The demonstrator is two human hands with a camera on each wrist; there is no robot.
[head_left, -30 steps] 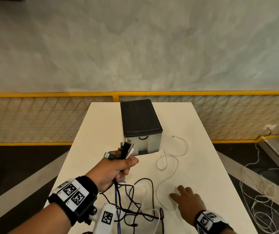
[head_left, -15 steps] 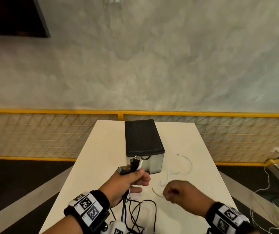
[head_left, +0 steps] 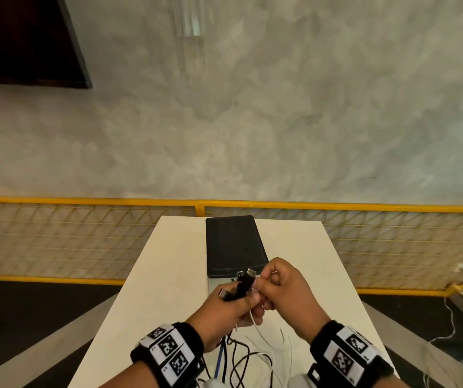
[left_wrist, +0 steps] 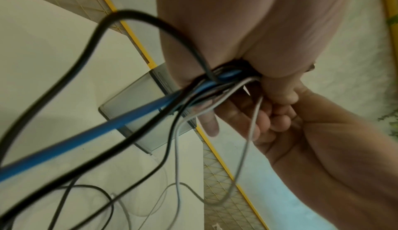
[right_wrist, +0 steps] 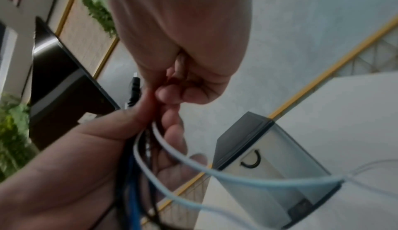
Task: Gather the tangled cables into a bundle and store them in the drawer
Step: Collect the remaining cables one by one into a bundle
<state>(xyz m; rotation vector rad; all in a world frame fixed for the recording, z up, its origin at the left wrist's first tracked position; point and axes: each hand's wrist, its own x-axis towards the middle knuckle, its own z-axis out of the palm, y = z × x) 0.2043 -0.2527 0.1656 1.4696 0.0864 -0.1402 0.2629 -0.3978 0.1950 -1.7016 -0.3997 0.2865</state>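
Note:
My left hand grips a bunch of cable ends, black, blue and white, with the plugs sticking up above the fist. In the left wrist view the blue cable and black cables hang from that fist. My right hand meets the left and pinches a thin white cable at the bundle. The loose lengths trail down onto the white table. Just behind the hands stands the small drawer box, black-topped; its drawer front with a black handle is closed.
A yellow-framed mesh fence runs behind the table's far edge, with a grey wall above. More white cable lies on the floor to the right. Bare tabletop lies left and right of the box.
My right hand left the table, picked up the white cable and rose to join the left hand at the bundle. The left hand lifted the cable ends higher. The camera tilted upward.

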